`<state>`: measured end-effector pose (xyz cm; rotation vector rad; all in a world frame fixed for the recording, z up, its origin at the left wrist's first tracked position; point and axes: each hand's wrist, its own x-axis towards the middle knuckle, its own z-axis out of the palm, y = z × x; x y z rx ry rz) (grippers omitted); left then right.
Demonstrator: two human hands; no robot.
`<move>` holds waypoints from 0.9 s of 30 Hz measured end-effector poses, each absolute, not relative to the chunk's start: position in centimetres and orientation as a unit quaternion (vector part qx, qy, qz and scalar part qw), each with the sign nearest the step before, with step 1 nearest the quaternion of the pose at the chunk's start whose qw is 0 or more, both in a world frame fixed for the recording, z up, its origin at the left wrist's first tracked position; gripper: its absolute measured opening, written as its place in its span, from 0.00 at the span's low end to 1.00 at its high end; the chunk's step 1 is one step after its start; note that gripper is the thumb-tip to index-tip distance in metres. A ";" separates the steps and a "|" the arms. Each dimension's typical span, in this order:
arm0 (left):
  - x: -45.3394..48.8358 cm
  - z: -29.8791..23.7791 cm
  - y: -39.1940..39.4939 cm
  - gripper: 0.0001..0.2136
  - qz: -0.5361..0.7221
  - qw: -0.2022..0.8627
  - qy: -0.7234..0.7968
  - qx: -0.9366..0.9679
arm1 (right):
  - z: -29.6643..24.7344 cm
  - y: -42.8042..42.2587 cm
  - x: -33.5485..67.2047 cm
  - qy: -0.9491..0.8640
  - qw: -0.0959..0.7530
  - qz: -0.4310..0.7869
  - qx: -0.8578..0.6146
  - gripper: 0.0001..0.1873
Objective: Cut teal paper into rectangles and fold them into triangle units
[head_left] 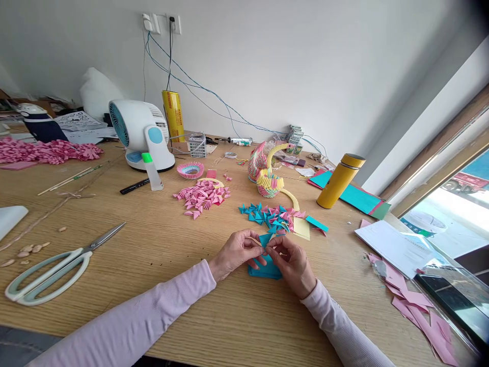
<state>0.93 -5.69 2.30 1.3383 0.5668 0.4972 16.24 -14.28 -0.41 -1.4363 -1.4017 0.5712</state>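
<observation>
My left hand and my right hand meet over the wooden table, both pinching one small blue folded paper piece between their fingertips. Under the hands lies a small stack of blue paper sheets. Just beyond the hands sits a heap of blue and pink folded triangles with a yellow paper slip beside it. Farther back lie a pile of pink folded triangles and a multicoloured modular paper swan.
Large scissors lie at the left front. A white desk fan, a black pen and a small pink paper bowl stand behind. A yellow flask stands at right, with white paper and pink scraps near the window.
</observation>
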 end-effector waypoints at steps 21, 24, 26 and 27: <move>1.0 1.9 -5.6 0.21 0.234 0.737 0.239 0.588 | -0.1 -14.1 16.0 -0.509 0.562 0.306 -0.575 0.15; 1.0 2.0 -5.8 0.20 0.254 0.729 0.240 0.588 | 0.0 -14.1 15.9 -0.519 0.558 0.278 -0.585 0.16; 1.1 2.0 -5.8 0.20 0.250 0.719 0.244 0.600 | 0.0 -14.1 15.9 -0.532 0.554 0.251 -0.589 0.16; 1.1 2.1 -5.8 0.19 0.245 0.708 0.246 0.615 | 0.0 -14.1 15.9 -0.540 0.550 0.236 -0.591 0.15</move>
